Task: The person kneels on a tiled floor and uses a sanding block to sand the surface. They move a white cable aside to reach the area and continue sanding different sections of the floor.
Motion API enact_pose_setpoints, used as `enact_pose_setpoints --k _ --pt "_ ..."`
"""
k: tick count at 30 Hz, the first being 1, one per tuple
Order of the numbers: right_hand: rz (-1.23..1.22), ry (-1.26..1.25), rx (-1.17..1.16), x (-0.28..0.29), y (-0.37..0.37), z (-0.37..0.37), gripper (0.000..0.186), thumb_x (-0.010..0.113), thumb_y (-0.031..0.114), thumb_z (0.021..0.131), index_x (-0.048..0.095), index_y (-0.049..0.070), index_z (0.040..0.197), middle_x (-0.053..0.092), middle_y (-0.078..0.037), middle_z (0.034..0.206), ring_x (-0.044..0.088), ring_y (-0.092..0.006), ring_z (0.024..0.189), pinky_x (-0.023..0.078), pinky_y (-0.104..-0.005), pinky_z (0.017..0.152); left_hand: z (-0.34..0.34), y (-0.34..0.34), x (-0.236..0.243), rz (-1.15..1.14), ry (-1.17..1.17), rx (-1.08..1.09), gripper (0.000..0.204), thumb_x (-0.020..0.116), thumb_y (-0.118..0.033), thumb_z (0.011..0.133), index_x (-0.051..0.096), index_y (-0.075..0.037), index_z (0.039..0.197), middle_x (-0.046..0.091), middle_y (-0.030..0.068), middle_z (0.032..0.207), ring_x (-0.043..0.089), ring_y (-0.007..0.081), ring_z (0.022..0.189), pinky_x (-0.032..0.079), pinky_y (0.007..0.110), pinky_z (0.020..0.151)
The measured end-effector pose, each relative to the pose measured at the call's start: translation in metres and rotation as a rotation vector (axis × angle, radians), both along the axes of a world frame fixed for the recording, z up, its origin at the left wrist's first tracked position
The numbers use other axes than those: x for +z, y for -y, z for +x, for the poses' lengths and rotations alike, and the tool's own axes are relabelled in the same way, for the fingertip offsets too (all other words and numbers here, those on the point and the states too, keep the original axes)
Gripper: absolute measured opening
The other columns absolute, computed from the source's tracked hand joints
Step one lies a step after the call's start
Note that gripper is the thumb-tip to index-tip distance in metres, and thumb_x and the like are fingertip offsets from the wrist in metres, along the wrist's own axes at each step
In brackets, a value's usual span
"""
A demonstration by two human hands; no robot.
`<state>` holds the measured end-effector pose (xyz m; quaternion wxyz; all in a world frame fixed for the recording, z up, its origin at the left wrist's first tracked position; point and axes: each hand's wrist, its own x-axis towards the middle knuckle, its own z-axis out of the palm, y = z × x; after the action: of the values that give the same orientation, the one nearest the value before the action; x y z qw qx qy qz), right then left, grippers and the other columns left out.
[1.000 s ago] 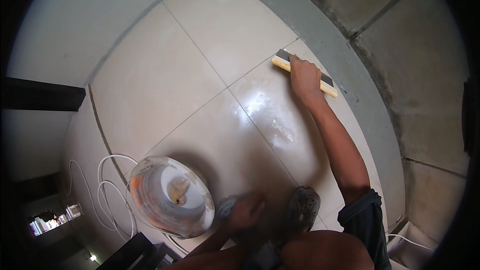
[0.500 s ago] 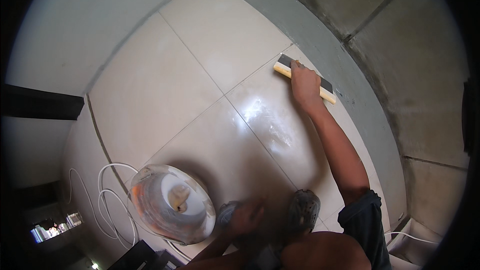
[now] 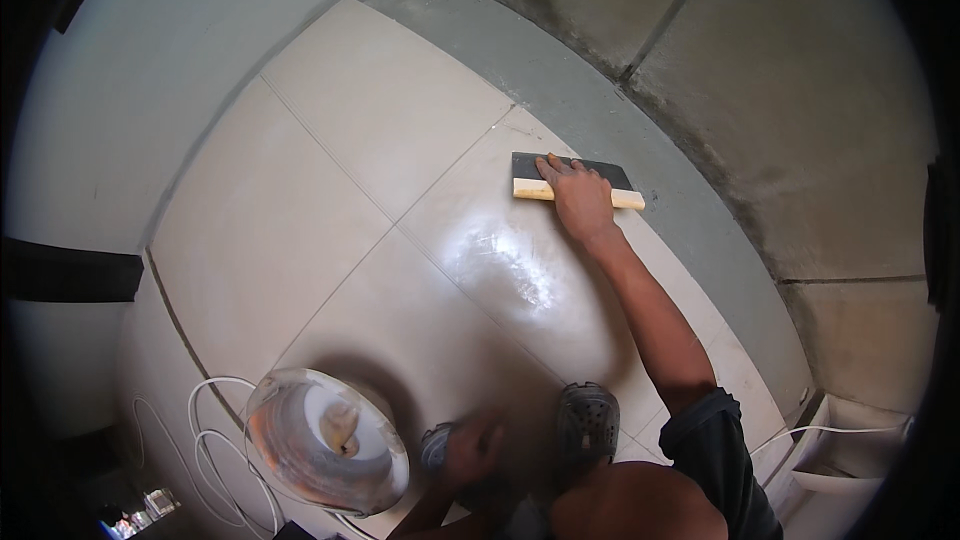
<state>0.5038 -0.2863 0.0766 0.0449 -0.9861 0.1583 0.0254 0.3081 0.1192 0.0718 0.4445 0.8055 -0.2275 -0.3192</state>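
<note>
My right hand (image 3: pixel 582 202) grips a wide squeegee-like tool (image 3: pixel 527 169) with a dark blade and pale wooden handle, its fingers over the blade. It is on the pale tiled floor (image 3: pixel 350 170) at the edge beside a grey strip (image 3: pixel 700 215). A shiny wet-looking patch lies just below it. My left hand (image 3: pixel 472 448) is low and dim between my shoe (image 3: pixel 585 415) and a bucket (image 3: pixel 280 425); its fingers are too blurred to read. Inside the bucket is a pale, soft-looking lump (image 3: pixel 338 428).
White cables (image 3: pixel 205 450) loop left of the bucket. A pale wall (image 3: pixel 110 120) runs along the left with a dark band (image 3: pixel 70 270). Grey wall panels (image 3: pixel 770 140) with dark joints rise at the right. A white trough-like box (image 3: pixel 830 470) sits at lower right.
The tool in my right hand has turned closer to level, and my fingers reach further over its blade. The view has shifted, moving the bucket and floor lower in the picture.
</note>
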Motion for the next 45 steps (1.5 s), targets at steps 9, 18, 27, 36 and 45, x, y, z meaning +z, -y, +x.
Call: enact_pose_setpoints --k 9,18,27,36,45 --pt "-0.028 -0.009 0.323 -0.009 0.003 -0.032 0.059 0.057 0.010 0.099 0.058 0.026 0.156 0.057 -0.004 0.162 0.057 -0.0340 0.145 0.045 -0.0504 0.121 -0.001 -0.008 -0.006 0.009 0.026 0.020 0.045 0.067 -0.027 0.105 0.065 -0.005 0.144 0.071 0.0237 0.136 0.072 0.0393 0.121 0.057 0.045 0.105" --pt "-0.010 -0.023 0.588 -0.005 0.028 0.095 0.061 0.055 0.004 0.099 0.059 0.032 0.154 0.054 0.007 0.164 0.055 -0.0292 0.147 0.047 -0.0449 0.122 -0.004 -0.002 -0.005 -0.019 0.010 0.025 0.046 0.069 -0.028 0.104 0.065 -0.009 0.146 0.074 0.0213 0.131 0.076 0.0310 0.083 0.063 0.040 0.079" --pt "0.040 -0.154 0.671 0.019 0.031 0.099 0.052 0.051 0.010 0.104 0.066 0.032 0.149 0.061 0.010 0.157 0.063 -0.0280 0.139 0.053 -0.0436 0.111 -0.011 -0.003 -0.008 -0.006 -0.007 0.050 0.044 0.069 -0.031 0.104 0.068 -0.009 0.142 0.075 0.0194 0.128 0.077 0.0303 0.086 0.063 0.042 0.081" --pt "0.016 -0.066 0.721 0.010 0.035 0.101 0.048 0.059 0.011 0.099 0.071 0.028 0.143 0.068 0.010 0.149 0.065 -0.0269 0.137 0.055 -0.0429 0.110 -0.016 -0.008 -0.009 0.019 -0.004 0.017 0.047 0.067 -0.036 0.104 0.068 -0.006 0.141 0.074 0.0204 0.131 0.075 0.0373 0.113 0.060 0.045 0.098" --pt "0.019 -0.042 0.728 0.007 0.028 0.090 0.050 0.057 0.008 0.099 0.070 0.028 0.144 0.066 0.008 0.152 0.061 -0.0276 0.142 0.053 -0.0436 0.112 -0.019 -0.010 -0.010 0.059 -0.060 -0.007 0.048 0.061 -0.038 0.107 0.066 -0.008 0.145 0.070 0.0203 0.141 0.068 0.0399 0.128 0.053 0.050 0.110"
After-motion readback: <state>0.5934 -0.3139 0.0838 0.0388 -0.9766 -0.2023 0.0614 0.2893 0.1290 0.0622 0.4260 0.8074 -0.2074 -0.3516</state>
